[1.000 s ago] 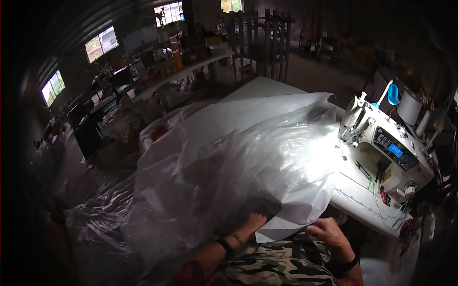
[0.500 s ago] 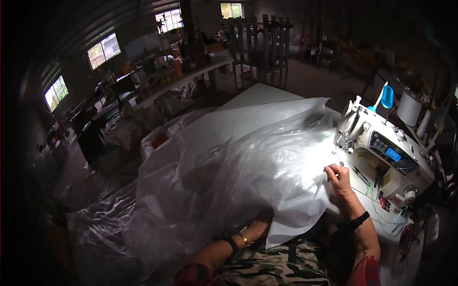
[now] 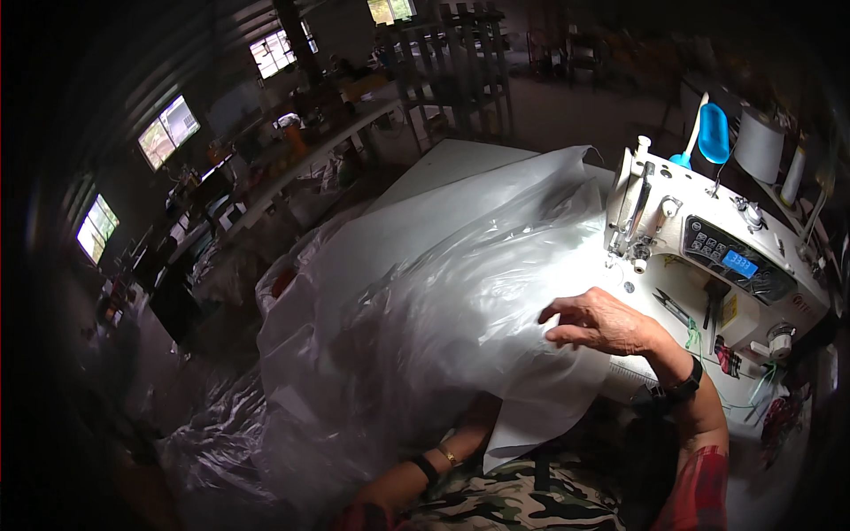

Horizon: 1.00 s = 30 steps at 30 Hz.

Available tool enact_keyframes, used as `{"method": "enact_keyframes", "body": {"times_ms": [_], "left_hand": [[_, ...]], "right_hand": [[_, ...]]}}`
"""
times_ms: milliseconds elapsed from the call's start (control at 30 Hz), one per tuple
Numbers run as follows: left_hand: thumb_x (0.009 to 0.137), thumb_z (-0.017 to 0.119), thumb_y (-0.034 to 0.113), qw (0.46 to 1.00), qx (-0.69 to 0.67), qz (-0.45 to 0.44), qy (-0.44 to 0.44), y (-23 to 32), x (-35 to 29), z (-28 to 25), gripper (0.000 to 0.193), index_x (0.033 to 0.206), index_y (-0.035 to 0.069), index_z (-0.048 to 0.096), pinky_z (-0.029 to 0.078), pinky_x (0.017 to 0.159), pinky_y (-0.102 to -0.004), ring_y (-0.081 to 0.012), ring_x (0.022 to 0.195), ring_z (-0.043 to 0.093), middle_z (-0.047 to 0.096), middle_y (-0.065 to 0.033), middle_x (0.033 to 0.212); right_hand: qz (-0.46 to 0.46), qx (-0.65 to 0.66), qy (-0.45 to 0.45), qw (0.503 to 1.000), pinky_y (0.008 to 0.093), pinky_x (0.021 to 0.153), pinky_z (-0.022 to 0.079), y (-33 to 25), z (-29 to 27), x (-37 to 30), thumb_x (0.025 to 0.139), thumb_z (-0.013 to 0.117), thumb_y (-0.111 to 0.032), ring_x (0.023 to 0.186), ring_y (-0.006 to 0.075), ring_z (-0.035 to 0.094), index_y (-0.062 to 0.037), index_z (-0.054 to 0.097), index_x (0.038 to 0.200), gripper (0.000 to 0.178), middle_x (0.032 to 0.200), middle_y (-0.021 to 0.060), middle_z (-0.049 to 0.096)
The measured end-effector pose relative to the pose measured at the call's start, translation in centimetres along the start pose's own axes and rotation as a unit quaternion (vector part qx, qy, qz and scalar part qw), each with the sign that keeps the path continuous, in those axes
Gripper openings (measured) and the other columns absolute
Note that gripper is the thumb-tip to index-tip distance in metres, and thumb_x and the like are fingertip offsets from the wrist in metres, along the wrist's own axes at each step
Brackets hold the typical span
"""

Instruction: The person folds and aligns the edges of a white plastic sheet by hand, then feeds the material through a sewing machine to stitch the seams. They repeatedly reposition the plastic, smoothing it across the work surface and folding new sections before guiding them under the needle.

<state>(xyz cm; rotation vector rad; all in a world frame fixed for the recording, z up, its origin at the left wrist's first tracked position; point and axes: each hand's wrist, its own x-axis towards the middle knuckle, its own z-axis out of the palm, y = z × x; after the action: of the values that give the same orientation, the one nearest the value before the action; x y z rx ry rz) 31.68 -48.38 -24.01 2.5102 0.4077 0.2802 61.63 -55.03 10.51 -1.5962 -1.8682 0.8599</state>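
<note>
A large sheet of clear, shiny plastic film (image 3: 443,305) lies bunched with a white sheet of material (image 3: 544,407) across the sewing table. My right hand (image 3: 598,320) hovers over or rests lightly on the brightly lit part of it; thumb and fingers are curved and apart, and I see nothing gripped. Below, my left hand (image 3: 478,425) reaches under the white sheet's near edge, its fingers hidden. To the right of the sheets stands a white sewing machine (image 3: 708,234) with a lit blue display. Its needle area is close beyond my right hand.
Tweezers or snips (image 3: 673,305) and green thread ends (image 3: 693,334) lie on the table beneath the machine arm. Behind it stands a white thread cone (image 3: 760,146). A wooden rack (image 3: 456,75) and a cluttered workbench (image 3: 310,159) are farther back. More film hangs down at the left.
My right hand has moved left from beside the needle area, over the sheets, and its fingers have spread from a pinch. The whole view has shifted slightly. My left hand stays low under the sheet.
</note>
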Motion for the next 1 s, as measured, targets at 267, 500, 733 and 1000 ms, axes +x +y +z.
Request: {"method": "enact_keyframes", "body": {"times_ms": [267,500,733,1000], "left_hand": [[0.093,0.049,0.022,0.993,-0.019,-0.013,-0.118,0.8,1.8,-0.4,0.046,0.131,-0.003,0.049,0.035,0.108,-0.0464,-0.042,0.127,0.043,0.046,-0.0283,0.135],[0.092,0.05,0.022,0.969,-0.054,0.033,-0.239,2.1,4.1,-1.1,0.046,0.131,-0.003,0.049,0.035,0.107,-0.0467,-0.0419,0.127,0.044,0.047,-0.0283,0.135],[0.092,0.051,0.022,0.976,-0.055,0.034,-0.209,2.8,2.4,-1.4,0.046,0.131,-0.003,0.05,0.035,0.107,-0.0469,-0.0418,0.127,0.044,0.047,-0.0282,0.135],[0.092,0.052,0.023,0.973,-0.051,0.029,-0.224,3.7,1.9,-3.0,0.046,0.13,-0.002,0.05,0.036,0.106,-0.0472,-0.0417,0.126,0.045,0.047,-0.0282,0.135]], "right_hand": [[-0.171,0.336,0.146,0.915,0.0415,0.11,0.037,6.0,1.1,2.7,0.094,0.064,-0.029,0.137,0.0281,0.04,-0.0063,0.019,0.154,0.078,0.15,0.019,0.039],[-0.132,-0.303,0.098,0.939,0.0527,0.117,0.021,11.7,3.2,4.6,0.084,0.06,-0.062,0.145,0.0342,0.024,-0.0046,0.044,0.142,0.083,0.152,0.0183,0.033],[-0.181,-0.288,0.037,0.94,0.0569,0.117,0.017,9.1,7.2,3.7,0.082,0.058,-0.068,0.146,0.0338,0.021,-0.0112,0.032,0.15,0.092,0.156,0.017,0.028],[-0.247,-0.29,0.04,0.924,0.0555,0.116,0.021,7.8,8.6,3.4,0.082,0.061,-0.063,0.144,0.0326,0.026,-0.0139,0.036,0.147,0.086,0.154,0.0149,0.03]]}}
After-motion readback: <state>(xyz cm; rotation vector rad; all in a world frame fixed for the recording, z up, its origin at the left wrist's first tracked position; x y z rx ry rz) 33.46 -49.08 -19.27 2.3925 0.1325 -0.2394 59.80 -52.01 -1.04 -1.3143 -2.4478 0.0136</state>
